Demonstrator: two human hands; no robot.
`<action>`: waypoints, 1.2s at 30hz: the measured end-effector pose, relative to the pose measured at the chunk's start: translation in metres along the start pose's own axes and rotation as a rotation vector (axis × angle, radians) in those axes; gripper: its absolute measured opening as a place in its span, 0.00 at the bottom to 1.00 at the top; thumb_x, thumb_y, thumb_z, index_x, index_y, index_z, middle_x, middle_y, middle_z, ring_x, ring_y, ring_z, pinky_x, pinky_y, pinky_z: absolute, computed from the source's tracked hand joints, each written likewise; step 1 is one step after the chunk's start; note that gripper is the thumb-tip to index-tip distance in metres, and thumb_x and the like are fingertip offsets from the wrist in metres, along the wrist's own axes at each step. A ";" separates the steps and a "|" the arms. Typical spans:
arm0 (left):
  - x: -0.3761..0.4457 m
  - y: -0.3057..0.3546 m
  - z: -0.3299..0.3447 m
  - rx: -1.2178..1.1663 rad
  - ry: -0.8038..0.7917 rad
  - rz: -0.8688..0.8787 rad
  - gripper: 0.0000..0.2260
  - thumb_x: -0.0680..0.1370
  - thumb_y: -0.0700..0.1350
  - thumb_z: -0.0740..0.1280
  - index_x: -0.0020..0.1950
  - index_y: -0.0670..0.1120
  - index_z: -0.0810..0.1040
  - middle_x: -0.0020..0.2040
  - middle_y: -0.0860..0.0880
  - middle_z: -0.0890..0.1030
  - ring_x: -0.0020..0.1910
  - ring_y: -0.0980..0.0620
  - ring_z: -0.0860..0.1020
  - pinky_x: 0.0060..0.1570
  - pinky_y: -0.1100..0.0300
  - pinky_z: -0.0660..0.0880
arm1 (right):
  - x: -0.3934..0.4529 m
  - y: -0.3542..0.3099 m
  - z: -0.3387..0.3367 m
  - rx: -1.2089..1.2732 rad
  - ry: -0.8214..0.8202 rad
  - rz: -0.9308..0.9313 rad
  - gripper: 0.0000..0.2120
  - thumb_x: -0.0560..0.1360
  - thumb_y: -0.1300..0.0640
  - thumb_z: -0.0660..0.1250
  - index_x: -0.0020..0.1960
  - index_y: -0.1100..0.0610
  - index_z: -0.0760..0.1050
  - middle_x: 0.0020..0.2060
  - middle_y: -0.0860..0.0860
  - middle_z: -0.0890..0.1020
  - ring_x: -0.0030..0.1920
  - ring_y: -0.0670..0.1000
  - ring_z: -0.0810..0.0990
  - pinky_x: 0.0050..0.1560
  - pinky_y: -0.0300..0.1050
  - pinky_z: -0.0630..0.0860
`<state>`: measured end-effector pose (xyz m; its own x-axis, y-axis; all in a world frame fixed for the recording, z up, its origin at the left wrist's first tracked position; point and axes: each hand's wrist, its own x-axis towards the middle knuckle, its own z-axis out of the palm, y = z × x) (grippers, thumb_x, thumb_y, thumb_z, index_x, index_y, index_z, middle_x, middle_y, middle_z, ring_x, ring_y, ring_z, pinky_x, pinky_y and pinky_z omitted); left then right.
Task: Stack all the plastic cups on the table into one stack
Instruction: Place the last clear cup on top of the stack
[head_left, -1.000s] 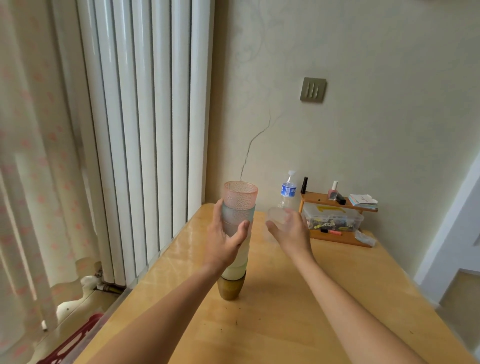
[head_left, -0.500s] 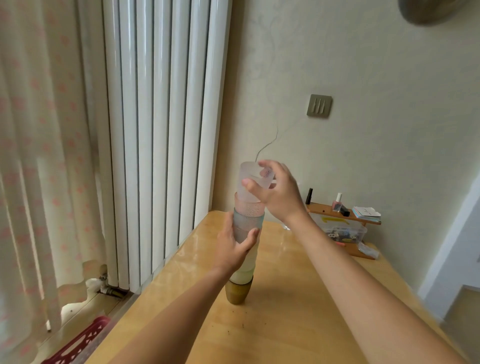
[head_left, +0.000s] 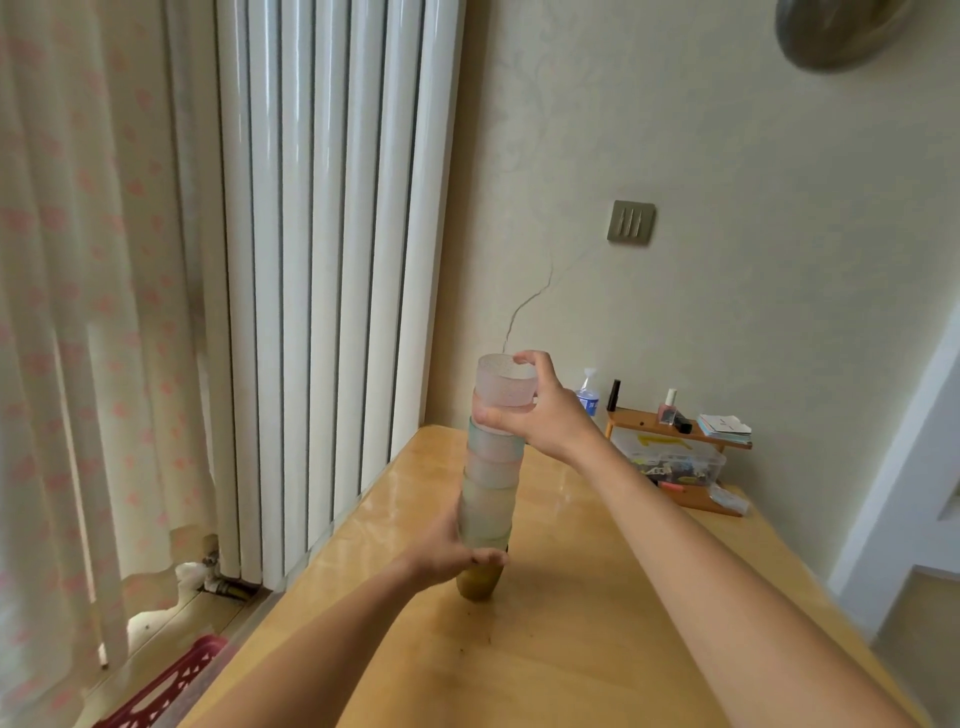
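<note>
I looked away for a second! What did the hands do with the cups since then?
The right hand picked up the clear cup from near the water bottle, lifted it and set it onto the top of the stack, still gripping it. The left hand slid from the stack's upper part down to near its base. The stack stayed on the table; the shelf things didn't move.

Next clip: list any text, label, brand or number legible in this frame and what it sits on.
No text can be read here.
Water bottle: blue label with white marks, too small and blurred to read.
Stacked cards on the wooden shelf: faint print, unreadable.
Clear storage box: yellow marking, no letters discernible.
Wall switch plate: three slits, no lettering.
</note>
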<state>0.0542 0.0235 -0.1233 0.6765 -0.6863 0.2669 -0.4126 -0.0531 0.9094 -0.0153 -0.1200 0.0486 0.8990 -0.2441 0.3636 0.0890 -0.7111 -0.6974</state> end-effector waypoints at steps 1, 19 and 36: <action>0.000 -0.001 0.003 -0.002 0.021 0.004 0.41 0.72 0.33 0.82 0.78 0.48 0.64 0.61 0.49 0.79 0.55 0.63 0.81 0.52 0.68 0.80 | -0.001 0.000 -0.001 -0.002 0.006 0.002 0.43 0.67 0.41 0.81 0.74 0.43 0.60 0.65 0.53 0.77 0.63 0.56 0.77 0.55 0.48 0.78; 0.054 0.012 0.094 -0.048 -0.049 0.004 0.31 0.70 0.33 0.83 0.64 0.54 0.73 0.53 0.51 0.81 0.43 0.71 0.82 0.48 0.67 0.83 | -0.031 0.072 -0.056 0.054 0.141 0.109 0.42 0.64 0.40 0.80 0.71 0.51 0.66 0.65 0.49 0.79 0.65 0.53 0.78 0.64 0.54 0.79; 0.070 -0.021 0.088 0.165 -0.165 -0.050 0.49 0.63 0.48 0.88 0.79 0.51 0.67 0.68 0.53 0.82 0.69 0.50 0.79 0.70 0.53 0.78 | -0.050 0.127 -0.018 0.113 0.221 0.035 0.45 0.67 0.42 0.81 0.76 0.47 0.61 0.66 0.46 0.79 0.64 0.50 0.79 0.61 0.49 0.80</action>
<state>0.0561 -0.0872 -0.1523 0.5953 -0.7884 0.1549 -0.4843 -0.1984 0.8521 -0.0563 -0.2100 -0.0474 0.7878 -0.4142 0.4558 0.1186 -0.6242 -0.7722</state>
